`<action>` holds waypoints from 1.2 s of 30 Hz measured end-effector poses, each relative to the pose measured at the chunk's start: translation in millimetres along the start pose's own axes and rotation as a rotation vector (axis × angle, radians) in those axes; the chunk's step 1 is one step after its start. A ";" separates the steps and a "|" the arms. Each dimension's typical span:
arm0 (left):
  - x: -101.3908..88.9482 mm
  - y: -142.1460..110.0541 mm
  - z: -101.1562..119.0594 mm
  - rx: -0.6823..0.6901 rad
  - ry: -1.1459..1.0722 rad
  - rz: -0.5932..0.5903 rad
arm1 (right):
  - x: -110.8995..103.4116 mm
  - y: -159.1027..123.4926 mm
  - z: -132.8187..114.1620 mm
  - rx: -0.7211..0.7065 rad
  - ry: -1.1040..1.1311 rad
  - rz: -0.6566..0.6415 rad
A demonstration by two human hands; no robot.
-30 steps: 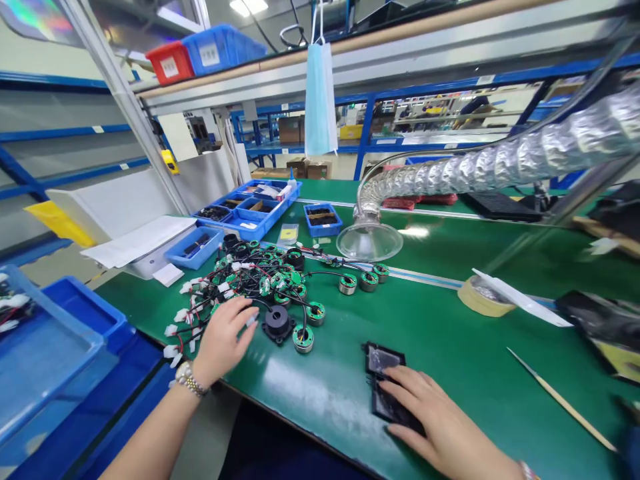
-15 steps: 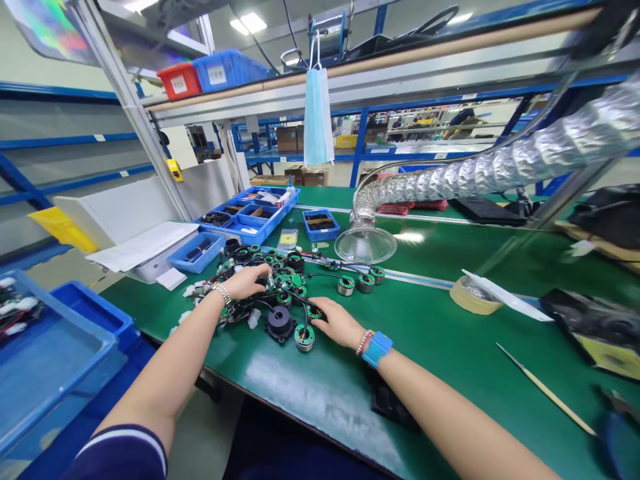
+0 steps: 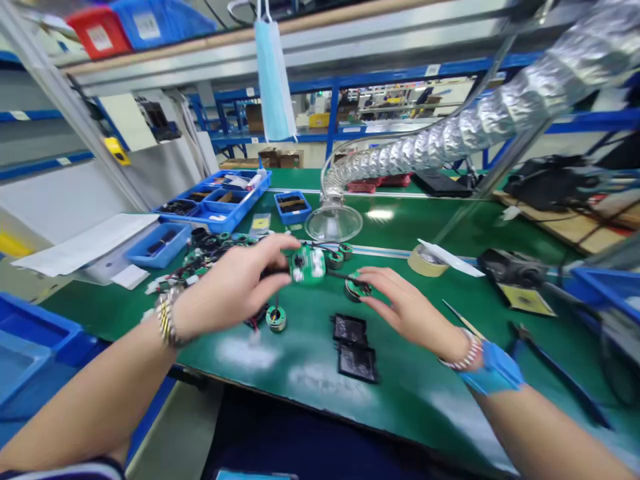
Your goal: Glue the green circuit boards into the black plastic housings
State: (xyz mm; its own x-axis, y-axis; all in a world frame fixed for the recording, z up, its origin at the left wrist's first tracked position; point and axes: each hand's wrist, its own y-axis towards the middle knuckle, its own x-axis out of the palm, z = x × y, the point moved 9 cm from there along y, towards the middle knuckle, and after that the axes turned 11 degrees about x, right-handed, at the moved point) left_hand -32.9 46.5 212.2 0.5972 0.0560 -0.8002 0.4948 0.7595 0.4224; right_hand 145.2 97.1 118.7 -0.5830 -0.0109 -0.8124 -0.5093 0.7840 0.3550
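Note:
My left hand [image 3: 233,287] pinches a green circuit board [image 3: 309,265] with white connectors, held above the table and slightly blurred. My right hand [image 3: 405,303] has its thumb and fingers closed on a small round motor [image 3: 354,288] with a green board on top. A dark cable runs between the board and that motor. Below my left hand, another round motor [image 3: 276,319] stands on the table. Two black square plastic pieces [image 3: 357,362] lie in front of my right hand. A pile of wired boards and motors [image 3: 213,250] is partly hidden behind my left hand.
A clear suction hood [image 3: 334,223] on a foil duct hangs over the green table [image 3: 310,393]. Blue bins [image 3: 159,244] stand at the left. Tape [image 3: 427,261], pliers [image 3: 555,367] and a thin pointed stick [image 3: 463,320] lie to the right.
Both hands have come away from the pile, now holding the circuit board and the round motor. My right hand has moved rightward, and the view has shifted right, uncovering the black pieces.

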 end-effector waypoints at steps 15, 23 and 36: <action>216.0 -71.4 -38.1 -0.530 -0.916 -0.412 | 15.9 -116.4 46.2 0.228 0.019 -0.207; 202.4 -59.5 -28.8 -0.442 -1.030 -0.285 | 25.8 -74.1 -19.1 -0.039 0.083 -0.008; 180.9 -57.5 -52.2 -0.417 -0.634 -0.063 | 29.6 -74.8 -9.4 0.033 -0.062 0.202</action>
State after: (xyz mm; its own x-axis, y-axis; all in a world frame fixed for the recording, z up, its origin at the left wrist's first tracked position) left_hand 13.7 46.8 20.9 0.8863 -0.2828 -0.3668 0.3355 0.9380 0.0875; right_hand 160.1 32.3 72.5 -0.6307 0.1853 -0.7536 -0.3649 0.7862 0.4988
